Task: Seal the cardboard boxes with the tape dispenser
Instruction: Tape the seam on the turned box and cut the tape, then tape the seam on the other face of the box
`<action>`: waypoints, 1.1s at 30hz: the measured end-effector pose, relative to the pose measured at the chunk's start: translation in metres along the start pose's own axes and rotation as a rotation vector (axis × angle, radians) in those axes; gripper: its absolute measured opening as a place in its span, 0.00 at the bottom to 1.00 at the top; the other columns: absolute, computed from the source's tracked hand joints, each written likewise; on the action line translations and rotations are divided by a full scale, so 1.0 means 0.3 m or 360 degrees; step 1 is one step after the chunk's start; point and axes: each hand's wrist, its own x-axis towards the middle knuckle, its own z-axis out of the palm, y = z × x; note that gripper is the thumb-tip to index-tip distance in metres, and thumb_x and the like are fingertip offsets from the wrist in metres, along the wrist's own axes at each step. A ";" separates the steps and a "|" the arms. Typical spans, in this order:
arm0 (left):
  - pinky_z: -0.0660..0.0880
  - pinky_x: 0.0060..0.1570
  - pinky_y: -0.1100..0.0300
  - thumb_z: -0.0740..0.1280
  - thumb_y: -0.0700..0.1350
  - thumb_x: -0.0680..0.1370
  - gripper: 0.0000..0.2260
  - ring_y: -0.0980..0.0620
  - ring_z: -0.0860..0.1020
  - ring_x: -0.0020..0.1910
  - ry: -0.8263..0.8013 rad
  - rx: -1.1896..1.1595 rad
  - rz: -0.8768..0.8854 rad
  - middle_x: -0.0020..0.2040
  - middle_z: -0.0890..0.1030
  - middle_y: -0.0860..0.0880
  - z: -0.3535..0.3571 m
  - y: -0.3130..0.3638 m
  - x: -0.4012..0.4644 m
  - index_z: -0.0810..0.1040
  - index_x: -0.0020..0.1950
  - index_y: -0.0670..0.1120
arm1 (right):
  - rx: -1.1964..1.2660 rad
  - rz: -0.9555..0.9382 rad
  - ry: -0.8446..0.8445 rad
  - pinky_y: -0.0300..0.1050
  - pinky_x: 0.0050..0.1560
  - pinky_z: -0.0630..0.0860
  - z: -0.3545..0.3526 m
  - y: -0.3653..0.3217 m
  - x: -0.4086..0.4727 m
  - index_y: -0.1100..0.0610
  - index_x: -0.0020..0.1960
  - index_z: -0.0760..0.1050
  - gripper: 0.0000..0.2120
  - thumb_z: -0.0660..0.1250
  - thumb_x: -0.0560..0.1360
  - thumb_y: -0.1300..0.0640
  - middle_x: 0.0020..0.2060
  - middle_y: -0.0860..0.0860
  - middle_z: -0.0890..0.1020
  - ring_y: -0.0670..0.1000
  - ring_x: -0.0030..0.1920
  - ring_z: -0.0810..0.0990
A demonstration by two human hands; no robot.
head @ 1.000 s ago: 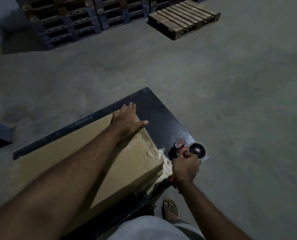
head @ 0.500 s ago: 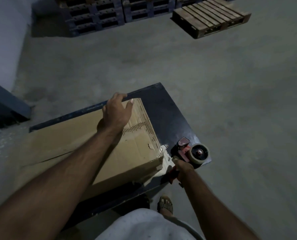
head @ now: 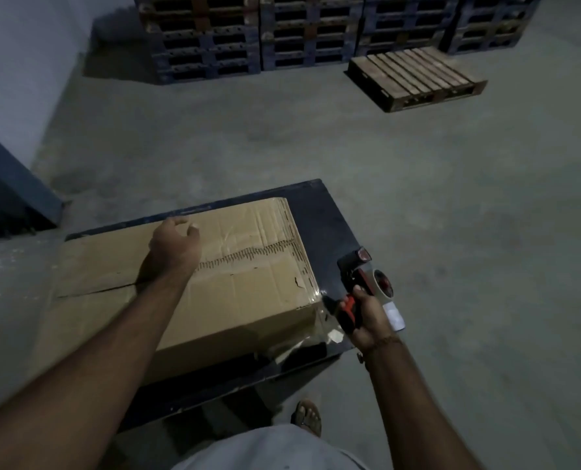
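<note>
A long brown cardboard box (head: 248,293) lies on a dark table (head: 319,225). Its top seam runs lengthwise, with clear tape over the right part and down the right end. My left hand (head: 175,245) rests on the box top near the seam, fingers loosely curled and holding nothing. My right hand (head: 367,320) grips the red handle of the tape dispenser (head: 367,283) just off the box's right end. A strip of clear tape (head: 326,320) stretches from the box's right end toward the dispenser.
Stacks of blue pallets (head: 258,39) line the far wall. One wooden pallet (head: 414,76) lies on the concrete floor at the back right. A blue steel post (head: 14,184) stands at the left. My sandalled foot (head: 307,417) is below the table edge.
My left hand slid from the box's right far corner leftward along the top. My right hand pulled the dispenser away from the box end, and the view tilted up.
</note>
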 end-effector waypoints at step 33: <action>0.76 0.61 0.30 0.64 0.53 0.86 0.15 0.38 0.79 0.63 -0.1628 -0.0574 -0.0947 0.66 0.80 0.39 -0.622 -0.559 -0.198 0.77 0.69 0.48 | -0.0844 -0.0356 -0.0317 0.36 0.25 0.66 0.278 0.647 -0.750 0.57 0.49 0.79 0.11 0.64 0.85 0.51 0.35 0.51 0.76 0.45 0.27 0.71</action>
